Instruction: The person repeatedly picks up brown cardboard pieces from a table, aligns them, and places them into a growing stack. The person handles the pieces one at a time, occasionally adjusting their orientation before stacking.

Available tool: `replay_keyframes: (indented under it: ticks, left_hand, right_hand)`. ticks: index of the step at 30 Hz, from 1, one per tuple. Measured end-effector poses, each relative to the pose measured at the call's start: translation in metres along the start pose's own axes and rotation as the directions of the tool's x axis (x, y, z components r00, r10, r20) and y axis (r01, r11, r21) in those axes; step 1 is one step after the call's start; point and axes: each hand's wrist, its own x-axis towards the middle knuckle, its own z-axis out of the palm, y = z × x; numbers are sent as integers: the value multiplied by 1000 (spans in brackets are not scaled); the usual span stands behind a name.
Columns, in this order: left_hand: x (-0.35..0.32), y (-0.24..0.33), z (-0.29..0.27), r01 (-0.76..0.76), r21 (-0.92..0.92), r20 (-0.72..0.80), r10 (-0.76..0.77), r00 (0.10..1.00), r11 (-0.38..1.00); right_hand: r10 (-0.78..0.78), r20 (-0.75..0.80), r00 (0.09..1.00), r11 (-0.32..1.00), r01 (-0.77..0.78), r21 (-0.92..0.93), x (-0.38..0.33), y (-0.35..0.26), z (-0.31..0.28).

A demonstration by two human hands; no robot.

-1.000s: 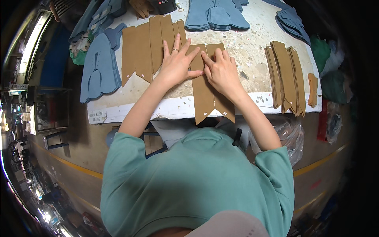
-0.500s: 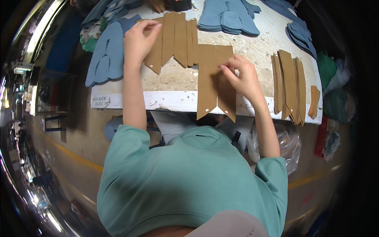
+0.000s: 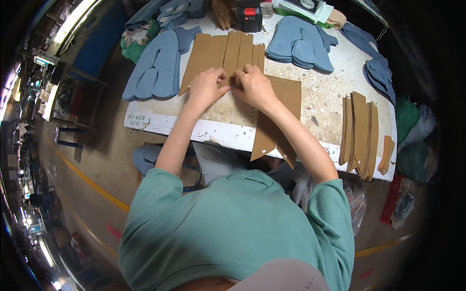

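The bench [image 3: 335,104] carried everything, its white top speckled and worn. On its far left lay a pile of blue pieces [image 3: 155,70], and another blue pile [image 3: 303,46] sat far right of centre. A fan of tan strips [image 3: 218,53] spread across the middle, with two tan panels [image 3: 281,121] overhanging the near edge. A separate tan stack [image 3: 359,133] rested near the right end, a small tan piece [image 3: 387,155] just beside it. A black and red tool [image 3: 249,17] stood at the far edge. The left hand [image 3: 206,87] and right hand [image 3: 255,87] met at the near ends of the tan strips, fingers curled narrow, each grip pinching the strips' edge.
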Motion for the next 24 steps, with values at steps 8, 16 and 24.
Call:
replay_keyframes:
  ticks: [8,16,24]
  left_hand:
    - [-7,6,-19,-39,-78,-154,27,988,996]
    - [-91,14,-88,-121,-23,207,123,970,992]
    - [-87,-3,-47,233,-185,96,-218,971,955]
  right_hand:
    - [87,-52,995,994,-83,69,5,-6,-17]
    - [-22,190,982,954,-36,297,-57,-66,-47]
    - [264,108,958,945,-280,171,-73,-70,-25]
